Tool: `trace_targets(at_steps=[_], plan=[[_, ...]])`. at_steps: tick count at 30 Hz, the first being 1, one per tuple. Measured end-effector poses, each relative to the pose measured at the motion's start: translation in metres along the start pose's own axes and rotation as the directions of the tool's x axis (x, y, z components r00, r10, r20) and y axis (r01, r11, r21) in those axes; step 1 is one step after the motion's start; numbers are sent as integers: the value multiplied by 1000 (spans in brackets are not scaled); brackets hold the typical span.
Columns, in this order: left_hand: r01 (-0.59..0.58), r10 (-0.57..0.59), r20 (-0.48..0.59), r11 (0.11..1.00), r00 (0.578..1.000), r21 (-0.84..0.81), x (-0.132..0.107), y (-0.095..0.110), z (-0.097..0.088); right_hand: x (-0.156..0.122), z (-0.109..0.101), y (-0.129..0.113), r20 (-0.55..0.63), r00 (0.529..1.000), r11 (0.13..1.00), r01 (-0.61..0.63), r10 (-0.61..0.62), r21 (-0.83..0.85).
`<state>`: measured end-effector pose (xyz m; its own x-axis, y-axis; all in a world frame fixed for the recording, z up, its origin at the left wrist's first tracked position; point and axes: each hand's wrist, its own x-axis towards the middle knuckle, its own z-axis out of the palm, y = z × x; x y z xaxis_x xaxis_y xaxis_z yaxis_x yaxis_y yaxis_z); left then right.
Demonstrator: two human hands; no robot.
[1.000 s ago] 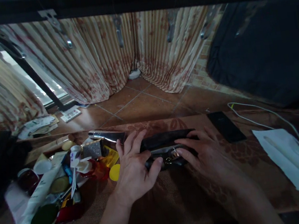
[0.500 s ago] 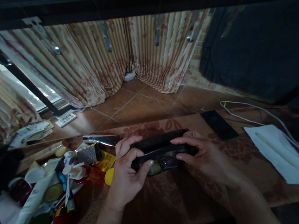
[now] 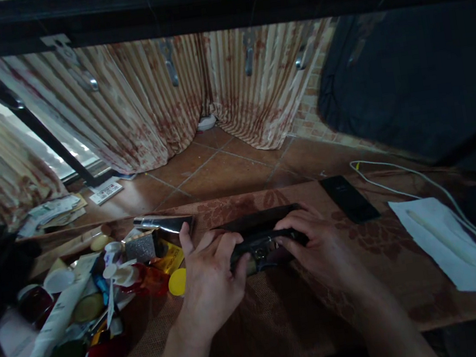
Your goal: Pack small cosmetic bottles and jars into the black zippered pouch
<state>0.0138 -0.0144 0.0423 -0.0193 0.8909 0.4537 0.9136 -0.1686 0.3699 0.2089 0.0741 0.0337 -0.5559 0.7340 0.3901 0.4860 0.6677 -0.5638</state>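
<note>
A long dark pouch (image 3: 257,226) with a metal clasp lies on the brown patterned table (image 3: 284,319), straight in front of me. My left hand (image 3: 210,277) grips its left end, fingers curled over the near edge and thumb underneath. My right hand (image 3: 318,247) holds the right end, fingers bent over the top near the clasp. A small shiny object shows inside the pouch between my hands.
A heap of toiletries lies at the left: a white tube (image 3: 53,328), a silver tube (image 3: 162,221), a yellow disc (image 3: 177,281), small bottles. A black phone (image 3: 348,198), a white cable (image 3: 415,180) and a white paper sheet (image 3: 451,249) lie at the right. Beyond the table are tiled floor and striped curtains.
Both hands have closed in over the pouch and moved towards each other. The pouch now sits lower between them, and the view has shifted slightly.
</note>
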Motion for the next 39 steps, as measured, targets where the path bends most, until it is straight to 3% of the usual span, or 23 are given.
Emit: trace_targets(at_steps=[5,9,20,24,39], plan=[[4,-5,22,999,1000,36,6,8,6,0,5,-14,28,999,997,17,-15,-70],[-11,11,42,1000,999,2,8,11,13,1,13,-31,82,994,998,69,-68,-10],[-27,24,-42,998,999,-52,5,7,21,1,28,-43,14,998,997,-61,62,-57],[-16,13,-80,999,997,-36,5,8,22,1,27,-43,1,996,994,-92,92,-53],[120,-120,-59,993,991,-6,5,5,19,2,12,-21,-87,963,963,-262,256,-68]])
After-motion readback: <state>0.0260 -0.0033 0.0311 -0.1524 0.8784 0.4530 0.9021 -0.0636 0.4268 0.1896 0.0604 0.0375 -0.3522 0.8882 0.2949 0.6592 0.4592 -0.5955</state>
